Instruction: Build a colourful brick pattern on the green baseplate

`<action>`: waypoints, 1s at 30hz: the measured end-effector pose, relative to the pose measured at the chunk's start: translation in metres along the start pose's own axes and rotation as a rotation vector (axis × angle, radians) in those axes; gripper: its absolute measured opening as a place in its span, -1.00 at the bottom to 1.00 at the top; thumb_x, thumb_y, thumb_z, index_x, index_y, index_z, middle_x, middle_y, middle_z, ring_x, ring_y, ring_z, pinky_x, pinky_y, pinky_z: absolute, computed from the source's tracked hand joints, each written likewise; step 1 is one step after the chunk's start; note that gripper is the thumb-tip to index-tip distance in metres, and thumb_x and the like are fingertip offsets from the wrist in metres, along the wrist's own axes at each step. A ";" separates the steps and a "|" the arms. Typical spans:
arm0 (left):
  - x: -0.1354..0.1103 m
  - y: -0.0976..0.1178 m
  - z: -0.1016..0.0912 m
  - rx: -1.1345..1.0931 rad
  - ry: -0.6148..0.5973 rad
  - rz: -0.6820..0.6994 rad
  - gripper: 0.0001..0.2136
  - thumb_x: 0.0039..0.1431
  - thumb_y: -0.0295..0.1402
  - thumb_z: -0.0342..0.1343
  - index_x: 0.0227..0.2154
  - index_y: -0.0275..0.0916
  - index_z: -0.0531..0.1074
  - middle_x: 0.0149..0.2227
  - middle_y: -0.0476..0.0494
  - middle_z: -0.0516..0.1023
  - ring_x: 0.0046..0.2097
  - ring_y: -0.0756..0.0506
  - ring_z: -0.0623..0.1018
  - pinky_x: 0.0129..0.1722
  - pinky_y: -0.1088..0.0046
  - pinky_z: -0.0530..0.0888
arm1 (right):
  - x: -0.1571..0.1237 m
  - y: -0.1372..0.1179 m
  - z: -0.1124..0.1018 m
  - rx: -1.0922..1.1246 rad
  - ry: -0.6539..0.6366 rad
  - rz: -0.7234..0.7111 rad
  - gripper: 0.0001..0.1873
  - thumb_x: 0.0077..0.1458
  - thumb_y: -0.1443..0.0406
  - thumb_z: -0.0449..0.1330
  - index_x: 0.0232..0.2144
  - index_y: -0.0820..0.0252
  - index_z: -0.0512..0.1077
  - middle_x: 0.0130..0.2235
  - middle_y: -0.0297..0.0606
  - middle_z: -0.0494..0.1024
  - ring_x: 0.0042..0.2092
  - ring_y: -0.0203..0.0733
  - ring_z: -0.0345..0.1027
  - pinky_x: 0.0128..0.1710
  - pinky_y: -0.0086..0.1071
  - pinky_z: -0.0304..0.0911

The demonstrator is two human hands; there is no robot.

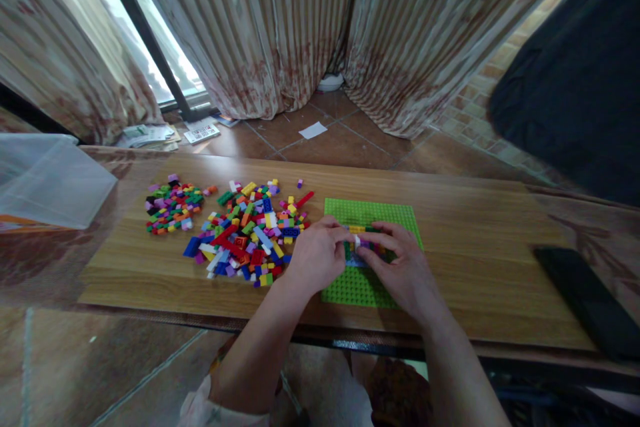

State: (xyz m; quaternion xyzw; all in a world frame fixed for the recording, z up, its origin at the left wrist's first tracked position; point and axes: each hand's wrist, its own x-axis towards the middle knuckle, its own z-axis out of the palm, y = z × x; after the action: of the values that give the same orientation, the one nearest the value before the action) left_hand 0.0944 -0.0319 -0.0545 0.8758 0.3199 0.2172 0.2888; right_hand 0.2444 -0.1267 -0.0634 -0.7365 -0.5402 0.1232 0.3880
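Note:
A green studded baseplate (367, 293) lies on the wooden board, with a low build of coloured bricks (356, 261) on its middle. Over that build, my right hand (407, 270) pinches a small white brick (357, 241) between thumb and index finger. My left hand (320, 253) comes in from the other side, fingers bent together, their tips meeting the right fingertips by the white brick. Whether the left fingers hold a piece is hidden. Both hands cover much of the build; yellow, green, purple and light blue parts show between them.
A large pile of loose toy bricks (250, 233) spreads left of the baseplate, with a smaller pile (175, 205) beyond it. At the far left stands a translucent plastic bin (55, 177). A black phone-like slab (585, 297) rests at the board's right end. Curtains (280, 33) hang behind.

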 end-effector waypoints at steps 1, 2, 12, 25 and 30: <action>0.000 0.000 0.000 -0.001 -0.002 -0.002 -0.64 0.10 -0.60 -0.02 -0.25 -0.10 0.62 -0.27 -0.07 0.51 -0.27 -0.03 0.53 -0.21 0.46 0.48 | 0.000 0.000 0.000 -0.003 -0.001 0.000 -0.80 0.07 0.13 0.25 -0.24 -0.06 0.60 -0.02 -0.19 0.48 0.04 0.03 0.29 -0.02 -0.01 0.30; 0.000 0.001 0.000 -0.002 -0.005 -0.004 -0.64 0.10 -0.60 -0.02 -0.25 -0.10 0.62 -0.27 -0.07 0.51 -0.27 -0.03 0.53 -0.21 0.46 0.48 | 0.000 0.000 0.000 -0.006 -0.001 -0.001 -0.80 0.07 0.14 0.25 -0.24 -0.06 0.60 -0.02 -0.19 0.47 0.04 0.03 0.30 -0.01 -0.01 0.30; 0.000 0.001 0.000 0.002 -0.009 -0.013 -0.66 0.11 -0.60 -0.02 -0.24 -0.13 0.61 -0.28 -0.08 0.51 -0.26 -0.04 0.54 -0.20 0.46 0.48 | -0.002 0.001 -0.002 -0.049 -0.013 -0.049 -0.80 0.08 0.15 0.24 -0.23 -0.03 0.60 0.00 -0.16 0.46 0.05 0.04 0.31 0.03 0.01 0.29; -0.001 0.002 0.000 -0.002 0.000 -0.003 -0.65 0.13 -0.60 -0.03 -0.21 -0.13 0.59 -0.28 -0.08 0.51 -0.25 -0.05 0.54 -0.20 0.45 0.48 | -0.002 -0.002 -0.004 -0.133 -0.012 -0.103 -0.77 0.11 0.17 0.23 -0.21 0.03 0.62 -0.04 -0.12 0.48 -0.01 0.01 0.35 0.00 -0.03 0.31; -0.001 0.001 0.002 0.019 -0.011 0.009 -0.65 0.12 -0.60 -0.03 -0.23 -0.14 0.60 -0.27 -0.08 0.51 -0.23 -0.05 0.54 -0.19 0.44 0.48 | -0.002 -0.003 -0.004 -0.200 -0.028 -0.119 -0.76 0.14 0.17 0.20 -0.20 0.06 0.61 -0.05 -0.11 0.50 -0.01 0.01 0.35 0.01 -0.04 0.31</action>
State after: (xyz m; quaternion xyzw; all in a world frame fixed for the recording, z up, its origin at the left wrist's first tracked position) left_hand 0.0954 -0.0341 -0.0559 0.8810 0.3166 0.2108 0.2814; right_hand 0.2441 -0.1295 -0.0596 -0.7364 -0.5980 0.0556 0.3116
